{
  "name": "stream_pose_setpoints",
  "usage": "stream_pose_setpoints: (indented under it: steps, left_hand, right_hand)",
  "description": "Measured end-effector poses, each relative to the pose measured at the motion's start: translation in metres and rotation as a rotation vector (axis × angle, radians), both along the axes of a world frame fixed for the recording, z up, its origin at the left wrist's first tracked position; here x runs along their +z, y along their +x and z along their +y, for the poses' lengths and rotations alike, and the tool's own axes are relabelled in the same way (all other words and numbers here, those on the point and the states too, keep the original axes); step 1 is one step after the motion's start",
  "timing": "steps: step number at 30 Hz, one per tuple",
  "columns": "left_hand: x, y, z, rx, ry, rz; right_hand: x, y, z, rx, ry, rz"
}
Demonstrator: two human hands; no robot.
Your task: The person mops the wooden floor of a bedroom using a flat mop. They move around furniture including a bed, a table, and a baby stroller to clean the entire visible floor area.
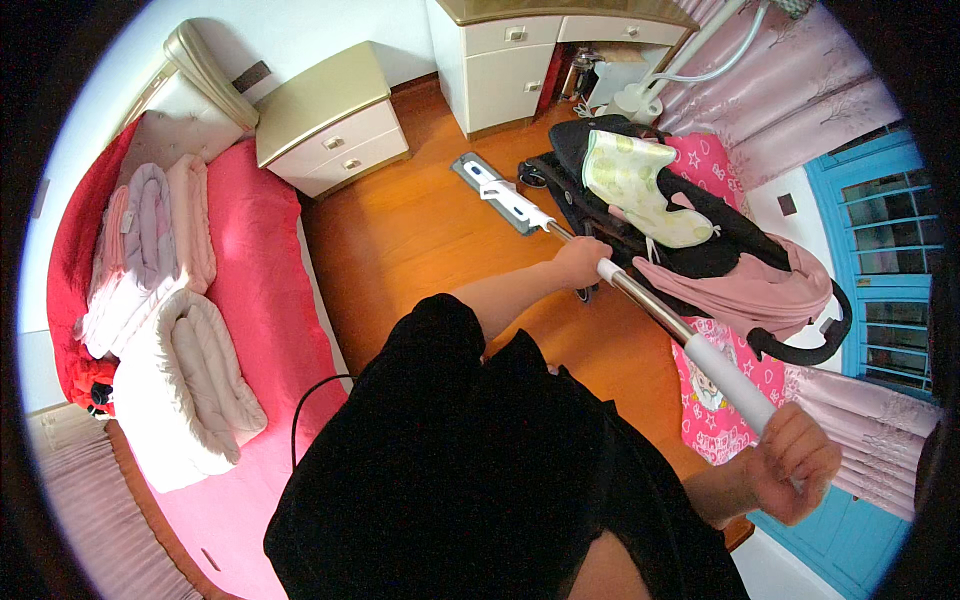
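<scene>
A flat mop with a metal and white pole (pixel 656 304) slants across the view, its head lower end at upper left. My left hand (pixel 581 259) grips the middle of the pole, just above the metal section that leads down to the mop head. Around the white upper end my right hand (pixel 796 463) is closed. The white and grey mop head (pixel 499 192) lies flat on the orange-brown wooden floor (pixel 420 232). Close to its right are the wheels of a black and pink stroller (pixel 742 292), with a pale green patterned cloth (pixel 637 191) draped over it.
Left is a bed with a pink sheet (pixel 255 247) and a folded white quilt (pixel 191 382). A nightstand (pixel 330 124) and a drawer desk (pixel 510 71) stand at the back. Right are a pink printed mat (pixel 724 420), pink curtains (pixel 817 82) and a blue door (pixel 889 247).
</scene>
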State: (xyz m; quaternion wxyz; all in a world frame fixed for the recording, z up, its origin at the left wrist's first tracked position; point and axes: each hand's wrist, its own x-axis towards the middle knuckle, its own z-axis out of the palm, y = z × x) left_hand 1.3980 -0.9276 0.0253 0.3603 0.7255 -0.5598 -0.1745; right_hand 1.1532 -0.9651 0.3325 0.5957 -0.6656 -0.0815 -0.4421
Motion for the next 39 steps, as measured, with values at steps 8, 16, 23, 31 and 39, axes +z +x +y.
stream_pose_setpoints:
  steps: [8, 16, 23, 31, 39]
  left_hand:
    - [0.028, 0.036, 0.040, 0.026, 0.162, 0.058]
    - [-0.002, 0.076, 0.122, 0.391, 0.109, -0.031]
    - [-0.017, 0.045, 0.156, 0.456, 0.216, 0.050]
    - [0.011, -0.043, 0.091, -0.046, 0.279, 0.152]
    - [0.056, -0.096, -0.019, -0.217, -0.191, 0.128]
  right_hand:
    - [0.007, 0.043, -0.022, 0.102, 0.073, -0.094]
    - [-0.015, 0.116, -0.011, 0.473, 0.125, -0.046]
    - [-0.021, 0.114, -0.011, 0.541, 0.205, 0.035]
    - [0.014, -0.001, -0.080, 0.391, 0.267, 0.085]
    - [0.077, -0.215, -0.154, -0.100, 0.257, 0.182]
